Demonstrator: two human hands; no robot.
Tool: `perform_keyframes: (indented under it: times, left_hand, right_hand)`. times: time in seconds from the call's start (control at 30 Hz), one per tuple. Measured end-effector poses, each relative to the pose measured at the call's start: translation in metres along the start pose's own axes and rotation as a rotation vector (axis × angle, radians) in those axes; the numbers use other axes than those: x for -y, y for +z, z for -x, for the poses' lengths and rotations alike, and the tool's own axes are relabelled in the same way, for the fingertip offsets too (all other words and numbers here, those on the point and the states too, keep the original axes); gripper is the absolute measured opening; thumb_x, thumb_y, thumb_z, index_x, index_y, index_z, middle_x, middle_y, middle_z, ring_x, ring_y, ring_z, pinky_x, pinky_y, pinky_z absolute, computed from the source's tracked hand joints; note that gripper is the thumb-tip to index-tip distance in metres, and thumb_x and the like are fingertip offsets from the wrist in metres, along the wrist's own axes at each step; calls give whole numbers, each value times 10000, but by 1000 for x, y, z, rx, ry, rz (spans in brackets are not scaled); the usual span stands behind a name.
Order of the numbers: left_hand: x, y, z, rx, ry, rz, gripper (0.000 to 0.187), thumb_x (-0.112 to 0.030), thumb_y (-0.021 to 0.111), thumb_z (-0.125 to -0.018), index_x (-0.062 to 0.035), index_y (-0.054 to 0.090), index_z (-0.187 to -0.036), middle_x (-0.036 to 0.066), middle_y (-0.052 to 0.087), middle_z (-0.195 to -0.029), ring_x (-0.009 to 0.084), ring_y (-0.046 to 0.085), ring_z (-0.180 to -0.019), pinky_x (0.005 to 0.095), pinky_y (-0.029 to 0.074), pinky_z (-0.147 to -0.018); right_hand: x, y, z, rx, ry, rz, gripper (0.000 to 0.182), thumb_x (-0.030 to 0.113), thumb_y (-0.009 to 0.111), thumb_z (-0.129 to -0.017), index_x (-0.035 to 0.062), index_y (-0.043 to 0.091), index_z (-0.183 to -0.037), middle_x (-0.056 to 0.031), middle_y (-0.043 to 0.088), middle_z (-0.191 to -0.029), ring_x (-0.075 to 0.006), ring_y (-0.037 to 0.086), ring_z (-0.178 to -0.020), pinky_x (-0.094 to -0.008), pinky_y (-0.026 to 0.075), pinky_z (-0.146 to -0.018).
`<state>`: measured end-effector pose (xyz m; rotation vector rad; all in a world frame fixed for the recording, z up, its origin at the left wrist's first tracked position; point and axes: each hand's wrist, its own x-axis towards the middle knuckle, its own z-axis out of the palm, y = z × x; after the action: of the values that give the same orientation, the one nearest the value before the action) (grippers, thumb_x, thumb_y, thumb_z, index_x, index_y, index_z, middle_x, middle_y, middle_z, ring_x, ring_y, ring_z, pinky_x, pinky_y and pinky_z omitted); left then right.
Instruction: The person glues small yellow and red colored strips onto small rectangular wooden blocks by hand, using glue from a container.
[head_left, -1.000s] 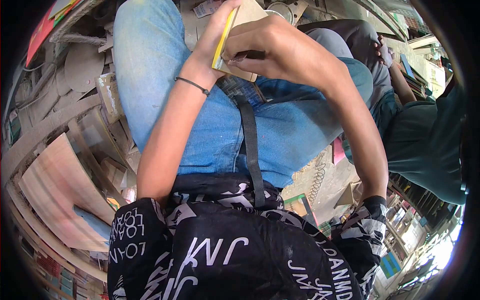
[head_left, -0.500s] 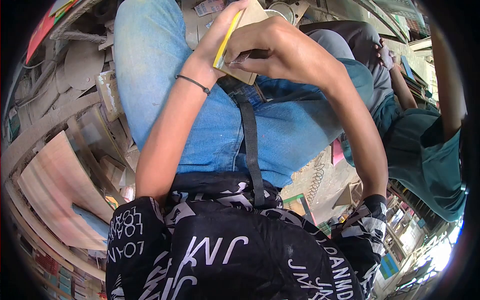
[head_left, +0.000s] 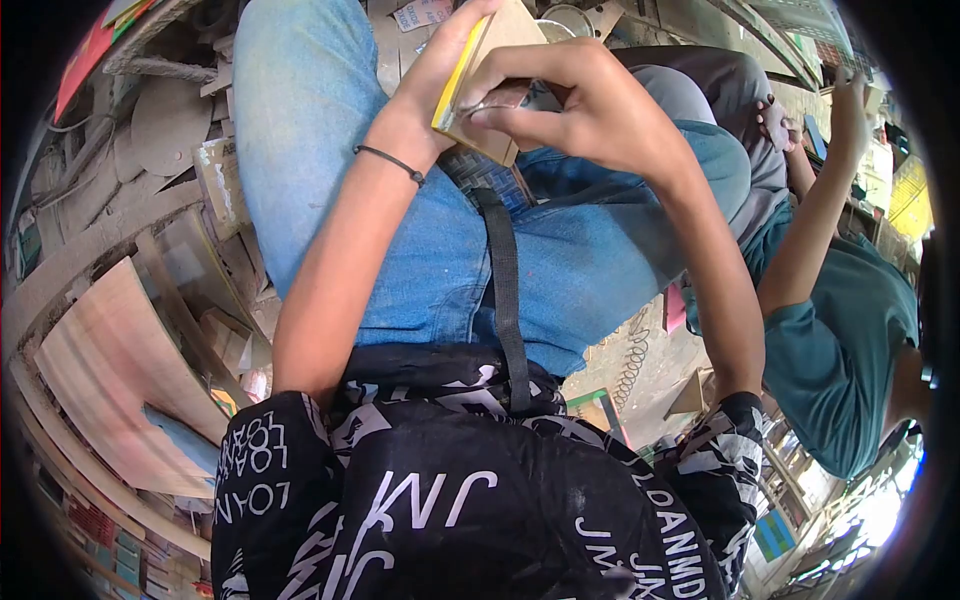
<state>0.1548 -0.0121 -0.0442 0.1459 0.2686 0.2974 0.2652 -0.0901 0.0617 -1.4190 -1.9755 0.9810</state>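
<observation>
At the top of the head view, my left hand (head_left: 425,105) grips a flat tan wooden piece (head_left: 512,28) with a bright yellow edge, holding it tilted above my lap. My right hand (head_left: 590,110) is bent over its near end. Between the right thumb and fingers is a thin, shiny, blade-like piece (head_left: 508,96), pressed close to the yellow-edged side. Its exact kind does not show. A whitish smear lies on the wood near the right fingertips. Part of the left hand's fingers is hidden behind the wood.
A co-worker in a green shirt (head_left: 850,380) sits at right, one arm (head_left: 815,220) stretched forward. A curved wooden panel (head_left: 120,370) leans at left beside dusty scraps. A round container (head_left: 568,22) stands beyond my hands. A coiled wire (head_left: 630,370) lies on the floor.
My right hand has shifted slightly and its wrist is raised, so more of the shiny piece shows. My left hand stays nearly still. The co-worker's arm has swung forward and the body leaned lower.
</observation>
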Motion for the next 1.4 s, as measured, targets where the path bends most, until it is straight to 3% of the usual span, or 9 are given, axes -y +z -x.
perform_keyframes:
  times: [0.03,0.13,0.17,0.23,0.33,0.43,0.87,1.07,1.4]
  left_hand:
    - [0,-1,-2,23,-41,7,482,-422,417,-988,16,584,-1100,142,660,-930,256,669,-756,342,586,-674]
    - [1,-7,-4,-22,-5,21,495,-440,427,-981,15,586,-1089,140,657,-908,251,667,-741,353,587,-638]
    - [2,-18,-9,-23,-6,20,495,-440,427,-981,15,586,-1089,140,657,-908,251,667,-741,353,587,-638]
    - [-2,-27,-18,53,-34,31,483,-436,437,-980,8,587,-1098,139,652,-891,246,664,-733,354,587,-625]
    - [0,-25,-8,128,-67,146,454,-421,451,-980,-8,594,-1102,144,660,-910,244,670,-746,348,589,-638]
    - [3,-14,-4,-37,64,63,434,-406,460,-980,-16,598,-1114,157,667,-942,259,678,-778,360,593,-665]
    - [3,-6,-4,-14,39,54,426,-388,465,-972,-18,595,-1136,172,672,-990,293,679,-840,396,584,-725]
    - [4,-12,-5,-32,81,46,396,-366,472,-976,-24,592,-1133,167,669,-996,292,677,-828,390,582,-727]
    - [2,-3,-5,-70,51,19,377,-361,505,-963,-14,630,-1037,145,685,-916,261,677,-790,361,571,-711]
  right_hand:
    - [-3,-1,0,2,-33,85,176,136,698,-832,53,679,-986,-58,688,-768,-81,629,-627,-247,505,-559]
    - [-4,6,4,-95,76,68,246,138,655,-811,8,643,-1020,-153,694,-841,-260,692,-758,-358,541,-710]
    - [-5,8,5,-96,76,67,246,138,655,-811,8,643,-1020,-153,694,-841,-260,692,-758,-358,541,-710]
    - [-6,11,6,-106,61,14,184,131,648,-878,19,610,-1019,-41,687,-747,-91,629,-566,-201,471,-492]
    - [5,8,10,-33,299,-83,143,119,612,-906,2,593,-987,-53,686,-734,-102,649,-575,-224,490,-511]
    - [-9,16,13,-172,60,0,124,121,597,-919,4,588,-961,-66,683,-715,-109,654,-563,-245,505,-531]
    - [-2,20,19,-171,65,137,183,107,626,-868,22,633,-1030,-87,643,-620,-157,665,-558,-271,509,-545]
    - [-1,26,21,-244,151,88,94,99,630,-889,10,617,-918,-85,649,-621,-118,671,-594,-261,505,-549]
    - [-5,33,18,-321,69,112,114,122,678,-867,31,611,-858,-32,564,-547,-66,513,-500,-252,398,-475]
